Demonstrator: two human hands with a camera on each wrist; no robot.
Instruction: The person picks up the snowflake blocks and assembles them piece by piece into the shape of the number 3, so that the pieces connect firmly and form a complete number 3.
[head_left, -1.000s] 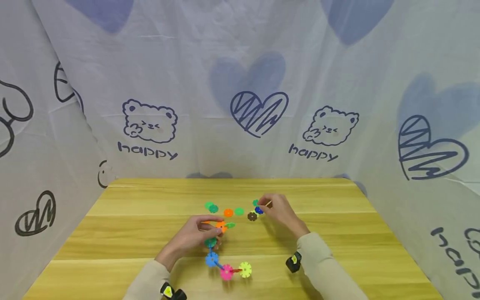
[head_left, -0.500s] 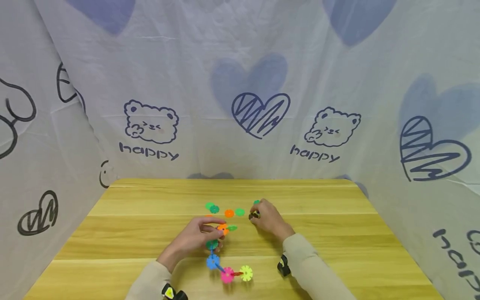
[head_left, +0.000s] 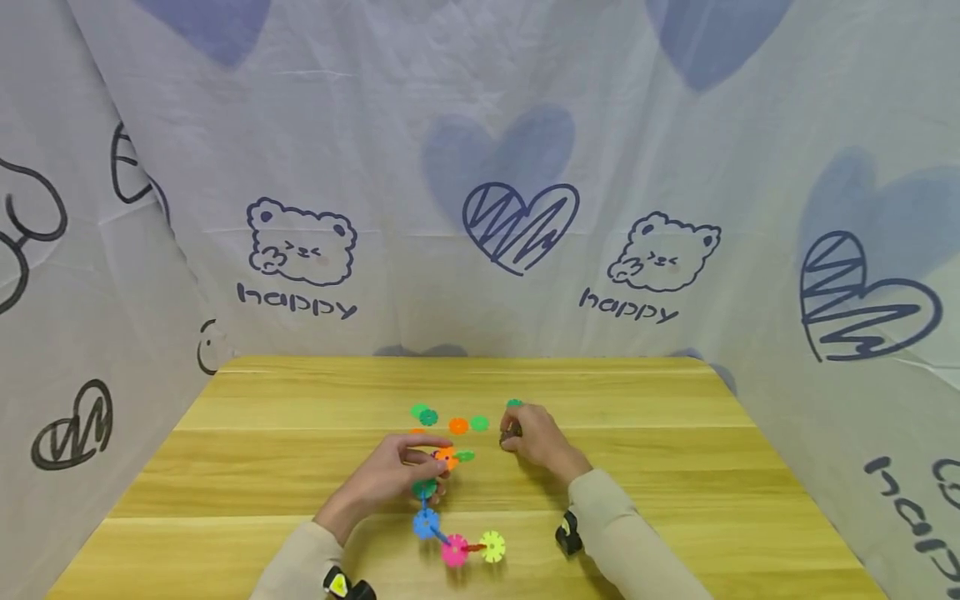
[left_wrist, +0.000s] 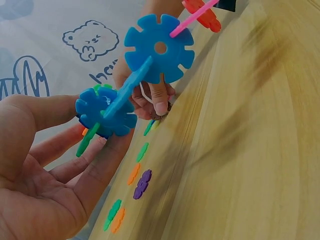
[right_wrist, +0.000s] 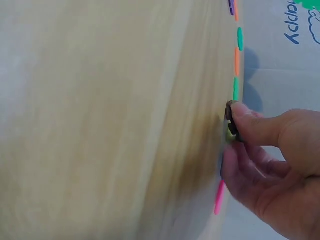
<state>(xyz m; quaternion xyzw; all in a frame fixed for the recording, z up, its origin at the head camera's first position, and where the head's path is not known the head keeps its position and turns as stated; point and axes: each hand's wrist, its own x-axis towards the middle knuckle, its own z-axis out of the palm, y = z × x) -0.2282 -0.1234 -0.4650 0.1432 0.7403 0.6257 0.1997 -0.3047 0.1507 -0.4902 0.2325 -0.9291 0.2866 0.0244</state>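
My left hand [head_left: 390, 471] holds a chain of interlocking plastic snowflake discs by its upper end, near an orange disc [head_left: 446, 457] and a green disc [head_left: 465, 456]. From there the chain hangs toward the front through a blue disc [head_left: 426, 523] and a pink disc [head_left: 454, 550] to a yellow disc [head_left: 492, 547]. Farther right, my right hand [head_left: 542, 442] pinches a brown snowflake disc [right_wrist: 230, 112] between thumb and fingers, low at the tabletop. Something yellow-green shows just beside the brown disc in the right wrist view.
Loose discs lie across the wooden table [head_left: 637, 400]: an orange one [head_left: 458, 426], a light green one [head_left: 479, 423], a teal one [head_left: 428, 417], and another teal one [head_left: 513, 403] behind my right hand. A purple disc [left_wrist: 142, 184] appears in the left wrist view. Printed cloth hangs around the table.
My right hand has come from the dark blue disc down onto the brown disc and now pinches it. The dark blue disc is hidden in the head view. My left hand stays nearly still.
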